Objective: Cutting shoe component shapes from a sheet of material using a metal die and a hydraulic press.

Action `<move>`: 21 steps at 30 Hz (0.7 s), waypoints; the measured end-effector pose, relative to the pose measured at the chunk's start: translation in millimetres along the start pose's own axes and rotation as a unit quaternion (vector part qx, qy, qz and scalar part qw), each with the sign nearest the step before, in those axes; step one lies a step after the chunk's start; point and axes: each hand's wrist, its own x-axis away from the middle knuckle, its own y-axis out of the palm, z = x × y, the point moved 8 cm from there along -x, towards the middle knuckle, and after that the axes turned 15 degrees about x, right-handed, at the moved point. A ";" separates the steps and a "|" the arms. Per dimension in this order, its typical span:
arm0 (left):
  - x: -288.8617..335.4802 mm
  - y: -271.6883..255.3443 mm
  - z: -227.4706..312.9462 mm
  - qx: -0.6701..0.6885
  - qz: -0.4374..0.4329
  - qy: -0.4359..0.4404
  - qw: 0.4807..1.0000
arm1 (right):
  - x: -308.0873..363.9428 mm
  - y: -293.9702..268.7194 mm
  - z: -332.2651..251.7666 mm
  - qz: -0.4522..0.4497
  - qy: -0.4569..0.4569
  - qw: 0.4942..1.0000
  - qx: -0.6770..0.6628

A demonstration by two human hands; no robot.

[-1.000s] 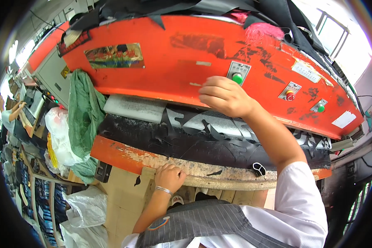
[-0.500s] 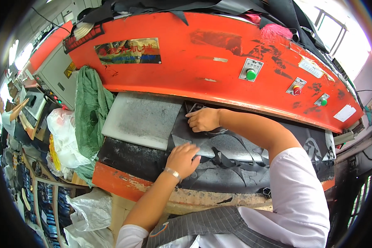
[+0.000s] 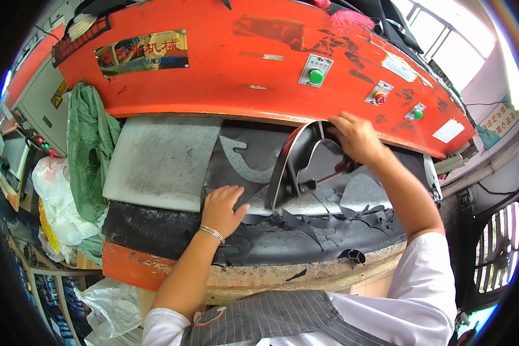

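My right hand [image 3: 357,137] grips the upper edge of a metal cutting die [image 3: 289,164], a curved steel strip frame with cross braces. The die is tilted up, its lower end at the black sheet material. Cut-out gaps in that black sheet [image 3: 216,167] show the pale cutting board [image 3: 155,158] beneath. My left hand [image 3: 225,209] rests on the sheet's left part near the front edge of the board, fingers spread and holding nothing. Thin black offcut strips [image 3: 311,225] hang over the board's front edge, right of my left hand.
Behind the board stands the orange press beam [image 3: 213,69] with a green button [image 3: 315,76] and a red stop button [image 3: 379,98]. A green woven sack [image 3: 86,150] and white plastic bags [image 3: 57,190] lie at left. A wooden ledge [image 3: 271,275] runs along the front.
My right hand has raised the cutting die from the sheet, tilting it up and moving right. A curved cut-out now shows where it lay. The head view has shifted.
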 end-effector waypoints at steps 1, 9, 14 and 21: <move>-8.4 -1.4 -4.9 0.072 0.015 -0.023 0.997 | 21.5 16.1 13.5 0.021 0.050 0.998 -0.045; -94.3 1.1 -31.3 -0.003 -0.006 -0.034 0.999 | 53.1 151.0 40.9 -0.135 0.198 0.965 -0.102; -115.7 10.0 -35.8 -0.039 -0.034 -0.041 0.998 | 31.0 188.6 59.1 -0.182 0.193 0.957 -0.119; -121.7 11.7 -52.9 0.007 0.074 -0.006 0.997 | 30.8 206.6 67.0 -0.110 0.261 0.939 -0.195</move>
